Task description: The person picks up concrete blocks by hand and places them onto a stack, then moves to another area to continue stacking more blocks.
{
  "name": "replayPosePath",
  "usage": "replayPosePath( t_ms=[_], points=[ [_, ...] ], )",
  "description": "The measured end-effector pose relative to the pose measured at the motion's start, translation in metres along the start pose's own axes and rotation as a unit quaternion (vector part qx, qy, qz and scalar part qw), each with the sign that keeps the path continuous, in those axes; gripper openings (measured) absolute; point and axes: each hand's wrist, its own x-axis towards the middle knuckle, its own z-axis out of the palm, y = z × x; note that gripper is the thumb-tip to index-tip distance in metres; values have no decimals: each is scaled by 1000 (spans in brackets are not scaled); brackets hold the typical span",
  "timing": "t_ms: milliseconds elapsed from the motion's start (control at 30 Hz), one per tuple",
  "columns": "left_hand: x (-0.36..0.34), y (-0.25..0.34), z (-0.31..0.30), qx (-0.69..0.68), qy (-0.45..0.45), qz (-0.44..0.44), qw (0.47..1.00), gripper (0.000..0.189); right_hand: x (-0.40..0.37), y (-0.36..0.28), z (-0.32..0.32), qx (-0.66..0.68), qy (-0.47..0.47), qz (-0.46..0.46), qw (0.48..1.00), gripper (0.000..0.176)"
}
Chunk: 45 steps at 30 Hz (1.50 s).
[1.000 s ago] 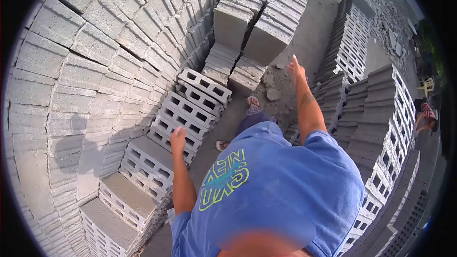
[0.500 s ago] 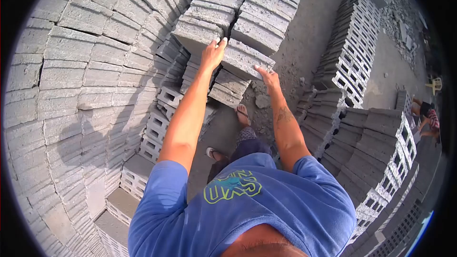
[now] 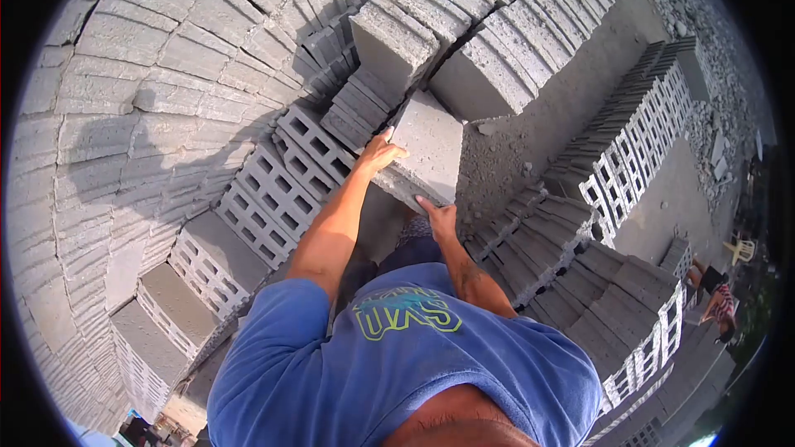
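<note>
A grey concrete block is tilted in front of me, its broad smooth face turned up. My left hand grips its left edge, thumb over the top. Lower down, my right hand is closed on the near right corner. The fingers beneath the block are hidden. Just beyond stands a double row of upright concrete blocks, with a smaller lower stack to the left of the held block.
A high wall of stacked blocks curves along my left, with hollow blocks at its foot. More rows stand on the right. Rubble lies at the far right, near a yellow chair and another person.
Both hands have pulled the block off the near end of the row and towards me. It has tipped, so its broad face now shows. My view has turned somewhat.
</note>
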Motion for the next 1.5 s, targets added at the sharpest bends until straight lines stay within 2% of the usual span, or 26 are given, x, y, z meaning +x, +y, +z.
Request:
replayPosePath(
  t_ms=[33,67,100,133,167,200,267,333,400,433,467,500,533,567,600,633,800,900,967,1033,1100,1233,1267,1333,1400,1500],
  points=[
    [1,-19,3,42,14,62,997,87,-15,0,-1,-21,-31,0,999,52],
    [-25,-10,-4,30,22,50,998,87,-33,0,-5,-41,-60,4,997,51],
    [-67,18,-19,78,9,26,997,87,-50,-9,-13,-179,-119,49,975,46],
    [-99,26,-30,126,-3,0,992,87,-57,-19,-23,-191,-136,59,970,46],
    [-117,8,-36,208,10,58,976,75,-58,-28,-31,-321,-231,8,918,43],
    [-146,-7,-43,200,19,39,979,75,-61,-29,-38,-435,-322,-44,840,40],
    [-202,-25,-66,329,18,91,940,72,-31,-29,-21,-420,-174,63,888,36],
    [-256,-67,-75,337,98,173,920,70,-28,-50,62,-457,-143,-202,854,33],
    [-307,-99,-91,368,76,167,911,71,-29,-37,157,-386,-227,-390,805,39],
    [-334,-114,-99,358,104,146,916,71,-35,-21,193,-465,-301,-364,749,42],
    [-363,-127,-105,384,73,150,908,70,-46,-3,225,-539,-374,-338,675,46],
    [-391,-142,-115,409,48,149,899,70,-63,13,260,-692,-448,-203,528,60],
    [-418,-158,-123,395,86,114,907,70,-59,67,277,-710,-468,-178,495,65],
    [-444,-174,-127,394,57,109,911,70,-86,84,294,-657,-556,-164,483,59],
    [-466,-190,-132,393,24,111,912,71,-107,112,308,-656,-588,-81,466,53],
    [-486,-208,-135,387,13,90,918,72,-164,105,318,-565,-618,64,543,47],
    [-603,-291,-142,314,28,4,949,74,-273,207,338,-491,-685,18,538,43],
    [-672,-313,-149,296,56,-41,953,79,-337,198,377,-518,-702,-58,485,40],
    [-706,-323,-151,244,177,-88,949,78,-369,190,426,-584,-706,-149,373,47],
    [-720,-329,-157,224,211,-119,944,81,-393,185,477,-568,-711,-263,319,48],
    [-722,-329,-164,181,276,-172,928,85,-412,182,534,-540,-735,-289,292,49],
    [-691,-369,-188,203,405,-178,874,88,-442,181,641,-534,-720,-395,203,44],
    [-678,-384,-197,197,412,-177,872,88,-441,190,663,-516,-713,-428,208,43],
    [-652,-424,-215,220,527,-166,804,76,-445,204,706,-509,-700,-461,195,43],
    [-635,-459,-240,203,554,-150,793,79,-446,218,745,-493,-672,-516,194,43],
    [-603,-522,-266,203,587,-128,773,78,-450,237,787,-570,-642,-474,194,43]
  ],
)
